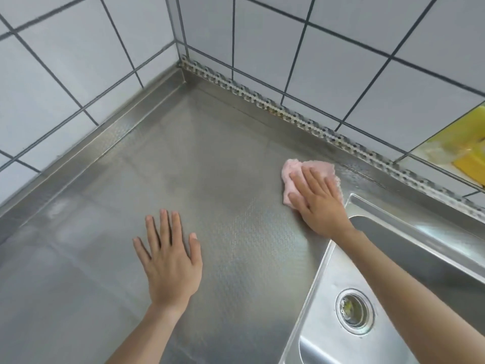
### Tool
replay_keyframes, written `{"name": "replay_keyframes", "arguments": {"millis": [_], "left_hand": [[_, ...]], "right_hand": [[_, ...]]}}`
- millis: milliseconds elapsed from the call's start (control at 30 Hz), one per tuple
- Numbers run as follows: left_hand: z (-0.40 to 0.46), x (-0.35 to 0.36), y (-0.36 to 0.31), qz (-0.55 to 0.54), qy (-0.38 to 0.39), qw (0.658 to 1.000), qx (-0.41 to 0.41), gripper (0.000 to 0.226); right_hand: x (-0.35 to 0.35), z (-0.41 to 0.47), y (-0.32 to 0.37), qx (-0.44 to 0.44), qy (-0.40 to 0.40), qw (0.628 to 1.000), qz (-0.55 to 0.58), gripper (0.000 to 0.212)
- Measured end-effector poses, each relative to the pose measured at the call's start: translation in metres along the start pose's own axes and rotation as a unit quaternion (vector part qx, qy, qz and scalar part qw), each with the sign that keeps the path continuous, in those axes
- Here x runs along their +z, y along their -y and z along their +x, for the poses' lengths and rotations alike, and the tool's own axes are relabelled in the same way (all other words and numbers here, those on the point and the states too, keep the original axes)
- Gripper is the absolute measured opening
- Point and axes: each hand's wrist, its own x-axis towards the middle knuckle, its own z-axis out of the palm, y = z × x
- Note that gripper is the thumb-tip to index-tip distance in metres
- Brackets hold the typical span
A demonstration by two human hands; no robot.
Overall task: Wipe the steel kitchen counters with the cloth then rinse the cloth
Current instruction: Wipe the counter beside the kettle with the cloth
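Observation:
The steel counter (183, 158) fills a tiled corner and has a fine embossed pattern. A pink cloth (291, 169) lies flat on it near the back right, just left of the sink. My right hand (319, 202) presses down on the cloth with fingers spread, covering most of it. My left hand (169, 254) rests palm down on the bare counter nearer to me, fingers apart, holding nothing.
A steel sink (393, 258) with a round drain (354, 311) lies at the right. White tiled walls (78, 74) rise behind and to the left. A perforated metal strip (262, 101) runs along the back edge. A yellow object (469, 153) sits at the far right.

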Motion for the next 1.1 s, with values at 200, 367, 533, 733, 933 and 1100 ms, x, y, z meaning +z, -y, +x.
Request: {"name": "replay_keyframes", "arguments": {"millis": [200,367,533,733,933,1100], "left_hand": [[0.000,-0.001,-0.004,-0.010,0.003,1.000,-0.005,0.068],[0.001,-0.003,-0.002,-0.021,0.018,1.000,-0.006,0.069],[-0.001,-0.009,-0.002,-0.037,0.031,0.999,-0.004,0.068],[-0.072,-0.019,-0.029,-0.049,0.069,0.996,0.016,0.068],[-0.156,-0.012,-0.004,-0.009,0.059,0.993,0.098,0.064],[-0.158,-0.010,0.003,-0.006,0.042,0.992,0.115,0.061]], "right_hand": [[-0.001,0.078,0.045,0.138,0.005,0.990,0.024,0.060],[0.030,0.020,0.106,-0.028,-0.006,0.999,0.031,0.061],[0.053,-0.099,0.085,-0.178,-0.003,0.984,0.012,0.061],[0.019,-0.085,-0.009,-0.045,0.004,0.999,-0.012,0.063],[-0.003,-0.010,-0.020,0.127,-0.010,0.992,0.006,0.056],[0.023,-0.037,0.069,0.042,0.026,0.998,0.047,0.058]]}}
